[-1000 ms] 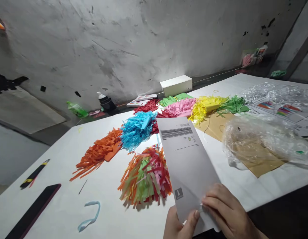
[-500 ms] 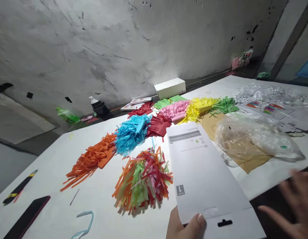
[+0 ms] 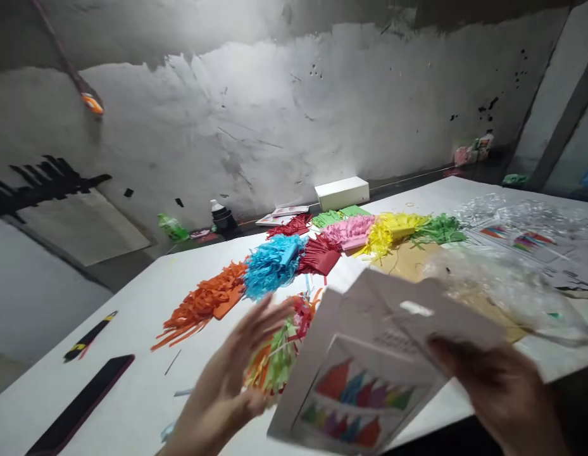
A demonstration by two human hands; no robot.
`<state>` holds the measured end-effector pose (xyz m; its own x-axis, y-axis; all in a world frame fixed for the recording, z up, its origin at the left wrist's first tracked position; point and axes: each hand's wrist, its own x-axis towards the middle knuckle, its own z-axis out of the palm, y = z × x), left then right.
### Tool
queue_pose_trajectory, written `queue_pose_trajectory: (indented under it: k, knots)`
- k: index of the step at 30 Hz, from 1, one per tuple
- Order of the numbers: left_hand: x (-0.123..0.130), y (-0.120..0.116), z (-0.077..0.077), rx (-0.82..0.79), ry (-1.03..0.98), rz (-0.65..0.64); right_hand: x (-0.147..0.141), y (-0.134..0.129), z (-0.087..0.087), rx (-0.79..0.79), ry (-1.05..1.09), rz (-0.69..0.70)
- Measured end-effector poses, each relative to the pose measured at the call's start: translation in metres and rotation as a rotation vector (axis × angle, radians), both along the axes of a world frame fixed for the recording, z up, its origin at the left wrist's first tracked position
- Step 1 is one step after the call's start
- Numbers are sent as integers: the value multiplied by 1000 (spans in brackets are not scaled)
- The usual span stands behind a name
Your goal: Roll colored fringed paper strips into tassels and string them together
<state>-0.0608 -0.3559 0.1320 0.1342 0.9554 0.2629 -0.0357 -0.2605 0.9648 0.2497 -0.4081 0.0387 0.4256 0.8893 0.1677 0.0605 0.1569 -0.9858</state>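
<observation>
My right hand [image 3: 505, 386] grips the top end of a white cardboard package [image 3: 317, 361], near its hang hole. The package is tilted over the table's front edge, and its face shows a printed picture of colourful tassels. To its left, my left hand [image 3: 231, 373] is raised with fingers spread, holding nothing. Behind that hand and the package, partly hidden, lies a multicoloured bundle of paper strips [image 3: 281, 354]. Farther back sit fringed paper bundles: orange [image 3: 203, 294], blue [image 3: 275, 263], dark red [image 3: 321, 254], pink [image 3: 350, 232], yellow [image 3: 398, 229] and green [image 3: 440, 229].
A black phone [image 3: 85, 402] and a black-and-yellow cutter [image 3: 90, 335] lie on the left of the white table [image 3: 146, 304]. Crumpled clear plastic [image 3: 507, 294] covers brown paper at right. A white box [image 3: 342, 193] stands by the wall; bottles [image 3: 222, 216] are behind the table.
The package has passed from my left hand to my right and been turned over, showing its picture side. My left hand has let go and moved left. The view has tilted upward.
</observation>
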Motion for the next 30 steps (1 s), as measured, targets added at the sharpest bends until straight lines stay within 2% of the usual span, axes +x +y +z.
queue_pose_trajectory:
  k: [2, 3, 5, 7, 9, 10, 12, 16, 21, 26, 30]
  knots:
    - [2, 10, -4, -214, 77, -268, -42, 5, -2, -16, 125, 116]
    - [4, 14, -10, -313, 86, -349, -58, 7, -5, -36, 152, 185]
    - [7, 22, -24, -432, 54, -386, -73, 10, -14, 53, 94, 192]
    - [8, 27, -38, -454, 7, -358, -68, 15, -22, 313, -148, 27]
    - [8, 30, -49, -472, -29, -378, -57, 24, -24, 590, -494, -86]
    - [9, 32, -53, -487, -52, -404, -52, 29, -23, 682, -653, -76]
    - [10, 33, -61, -521, -112, -451, -50, 39, -18, 764, -841, 33]
    - [14, 37, -75, -587, -217, -534, -63, 56, -10, 704, -781, 204]
    - [11, 40, -88, -621, -227, -541, -63, 63, -9, 631, -624, 365]
    - [12, 43, -82, -549, -77, -531, -52, 69, -5, 451, -528, 525]
    - [20, 44, -73, -526, -25, -566, -48, 66, -1, 486, -591, 474]
